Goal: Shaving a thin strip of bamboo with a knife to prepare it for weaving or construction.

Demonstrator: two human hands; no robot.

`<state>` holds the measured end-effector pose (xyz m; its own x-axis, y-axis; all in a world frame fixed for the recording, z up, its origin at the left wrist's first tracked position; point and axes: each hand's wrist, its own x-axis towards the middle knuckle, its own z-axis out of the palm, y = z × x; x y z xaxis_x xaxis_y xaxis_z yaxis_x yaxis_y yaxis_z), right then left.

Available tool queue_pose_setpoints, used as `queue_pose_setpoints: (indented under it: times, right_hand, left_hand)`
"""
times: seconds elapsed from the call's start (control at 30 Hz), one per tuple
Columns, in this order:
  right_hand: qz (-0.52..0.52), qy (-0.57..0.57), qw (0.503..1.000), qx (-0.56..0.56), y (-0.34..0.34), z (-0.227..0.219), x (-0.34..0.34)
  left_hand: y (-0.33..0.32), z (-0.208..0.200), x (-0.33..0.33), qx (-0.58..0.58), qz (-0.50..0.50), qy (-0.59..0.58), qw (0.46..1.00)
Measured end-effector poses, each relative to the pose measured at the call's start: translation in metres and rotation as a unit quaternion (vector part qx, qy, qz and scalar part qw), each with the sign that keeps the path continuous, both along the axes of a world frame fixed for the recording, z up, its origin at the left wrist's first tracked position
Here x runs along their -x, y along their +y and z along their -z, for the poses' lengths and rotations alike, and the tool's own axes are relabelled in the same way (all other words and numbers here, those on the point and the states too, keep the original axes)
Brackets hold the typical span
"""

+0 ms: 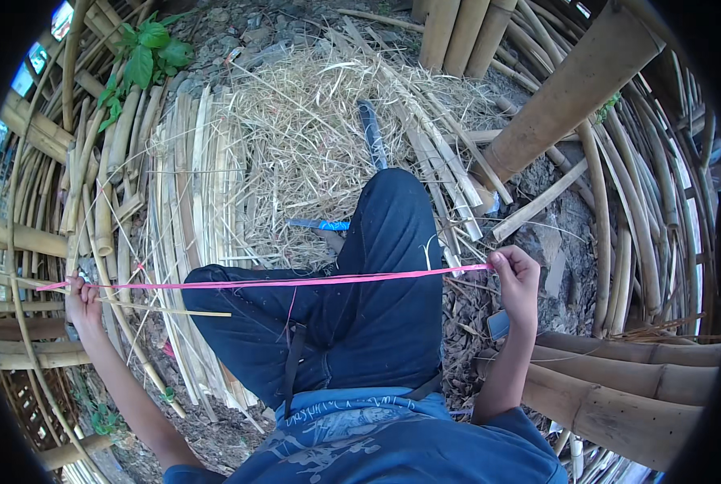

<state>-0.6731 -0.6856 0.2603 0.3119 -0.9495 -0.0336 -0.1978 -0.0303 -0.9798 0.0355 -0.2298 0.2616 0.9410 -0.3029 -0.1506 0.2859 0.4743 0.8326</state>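
A pink plastic strip [336, 280] stretches nearly straight across my lap, from one hand to the other. My left hand [81, 303] is closed round its left end, far out to the left, and a short tail sticks out past the fingers. A thin bamboo sliver [179, 310] also runs from that hand toward my knee. On the right, my right hand [517, 278] pinches the other end between thumb and fingers. One thin pink strand [291, 305] hangs down from the strip over my dark trousers.
Split bamboo strips [191, 185] lie in a row at left. A dark blade-like tool [371, 133] and a blue-handled tool [320, 225] rest among shavings [304, 137]. A thick bamboo post [570, 97] slants at right, with bamboo poles [618, 411] below it.
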Motion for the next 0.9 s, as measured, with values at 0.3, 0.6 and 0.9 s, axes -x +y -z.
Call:
queue_pose_setpoints:
  times: [0.3, 0.6, 0.9]
  right_hand:
    - [-0.063, 0.295, 0.899, 0.318, 0.010, 0.030, -0.059]
    - [-0.048, 0.224, 0.924, 0.307, 0.017, 0.019, -0.095]
    - [-0.050, 0.285, 0.888, 0.358, 0.038, 0.035, -0.091]
  left_hand:
    - [-0.043, -0.019, 0.059, -0.019, 0.042, -0.012, 0.999]
    - [-0.062, -0.035, 0.087, -0.053, 0.058, -0.032, 0.996]
    - [-0.083, -0.044, 0.110, -0.062, 0.078, -0.056, 0.993]
